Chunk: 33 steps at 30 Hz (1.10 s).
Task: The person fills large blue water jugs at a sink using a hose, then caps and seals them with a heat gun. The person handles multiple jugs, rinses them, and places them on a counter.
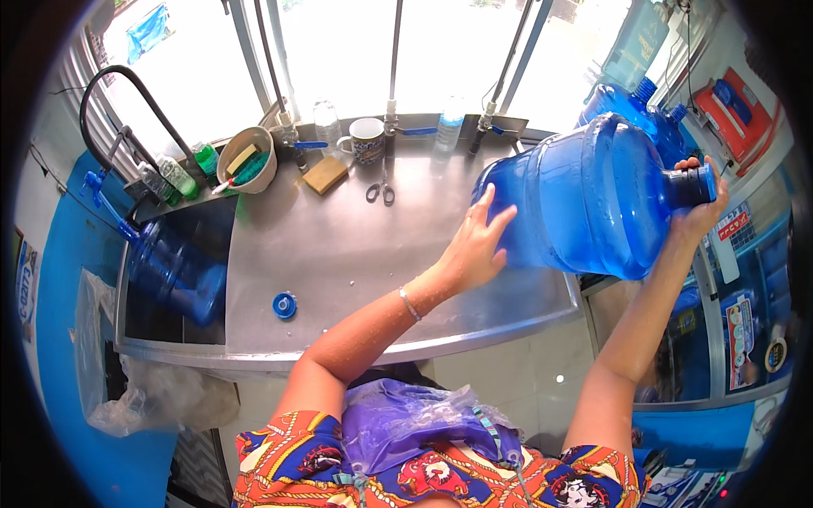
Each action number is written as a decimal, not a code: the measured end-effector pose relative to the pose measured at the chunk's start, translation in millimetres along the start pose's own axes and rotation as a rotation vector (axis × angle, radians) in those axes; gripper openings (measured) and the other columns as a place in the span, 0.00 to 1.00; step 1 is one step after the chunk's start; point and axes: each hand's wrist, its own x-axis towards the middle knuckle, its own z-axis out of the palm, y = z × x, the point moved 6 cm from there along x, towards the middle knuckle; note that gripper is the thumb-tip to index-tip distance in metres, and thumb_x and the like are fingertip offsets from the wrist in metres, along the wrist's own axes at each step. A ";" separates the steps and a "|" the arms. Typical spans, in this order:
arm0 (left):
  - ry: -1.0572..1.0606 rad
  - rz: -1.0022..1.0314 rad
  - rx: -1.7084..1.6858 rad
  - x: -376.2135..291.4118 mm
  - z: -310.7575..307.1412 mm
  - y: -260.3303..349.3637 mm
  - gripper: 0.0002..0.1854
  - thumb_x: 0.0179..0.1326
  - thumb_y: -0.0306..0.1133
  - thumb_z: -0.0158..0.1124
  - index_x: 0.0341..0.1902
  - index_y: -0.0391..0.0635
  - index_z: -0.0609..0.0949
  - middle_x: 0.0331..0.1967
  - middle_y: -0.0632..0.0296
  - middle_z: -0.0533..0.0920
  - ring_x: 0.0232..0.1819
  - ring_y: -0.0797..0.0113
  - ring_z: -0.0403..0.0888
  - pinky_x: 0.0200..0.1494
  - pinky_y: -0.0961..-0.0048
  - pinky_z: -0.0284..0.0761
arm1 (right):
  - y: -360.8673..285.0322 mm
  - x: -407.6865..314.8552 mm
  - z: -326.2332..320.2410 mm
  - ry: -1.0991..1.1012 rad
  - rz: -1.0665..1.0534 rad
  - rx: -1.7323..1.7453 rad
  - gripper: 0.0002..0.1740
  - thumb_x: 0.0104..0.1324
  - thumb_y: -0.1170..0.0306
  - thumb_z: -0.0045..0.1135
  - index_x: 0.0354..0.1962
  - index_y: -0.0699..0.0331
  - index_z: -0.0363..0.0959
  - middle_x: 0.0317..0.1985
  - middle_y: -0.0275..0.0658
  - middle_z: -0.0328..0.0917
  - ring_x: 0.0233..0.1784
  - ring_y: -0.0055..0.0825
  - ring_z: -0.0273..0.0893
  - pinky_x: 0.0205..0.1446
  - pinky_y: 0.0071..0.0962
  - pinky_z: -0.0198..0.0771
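A large blue water jug (571,197) lies tilted over the right end of the steel counter (406,247), its capped neck pointing right. My right hand (705,206) is wrapped around that neck, close to the blue cap (708,184). At the base end is my left hand (479,244), fingers spread against or just beside the jug; contact is hard to make out. On the counter's left part lies a small blue cap (284,305). Another blue jug (178,270) rests on its side in the dark sink recess (203,219), beneath a blue tap (95,184).
Along the back stand a mug (367,143), a tub (257,178) with brushes, clear bottles (327,127) and blue-handled valves (416,131). Scissors (381,193) and a yellow sponge (326,175) lie before them. More blue jugs (667,130) stand behind on the right.
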 end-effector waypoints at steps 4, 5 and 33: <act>-0.151 0.031 0.015 -35.9 -10.4 7.5 0.28 0.54 0.27 0.66 0.61 0.51 0.73 0.73 0.37 0.52 0.72 0.34 0.55 0.71 0.48 0.60 | -8.6 -9.4 7.7 0.181 -0.066 -0.148 0.27 0.72 0.59 0.31 0.50 0.73 0.71 0.38 0.53 0.79 0.40 0.43 0.80 0.49 0.41 0.78; -0.198 0.022 0.030 -44.0 -14.8 6.7 0.26 0.54 0.27 0.66 0.59 0.52 0.75 0.73 0.39 0.53 0.72 0.35 0.55 0.70 0.49 0.60 | -9.3 -12.1 11.5 0.228 -0.089 -0.179 0.27 0.72 0.60 0.31 0.50 0.73 0.71 0.38 0.53 0.79 0.39 0.43 0.80 0.48 0.41 0.79; 0.280 -0.828 0.076 -468.3 -337.0 -84.2 0.20 0.58 0.32 0.64 0.56 0.48 0.80 0.65 0.51 0.71 0.62 0.53 0.72 0.59 0.62 0.72 | 188.7 39.0 98.5 -0.012 -0.360 -1.445 0.38 0.64 0.45 0.55 0.64 0.61 0.66 0.54 0.58 0.75 0.54 0.58 0.74 0.57 0.49 0.70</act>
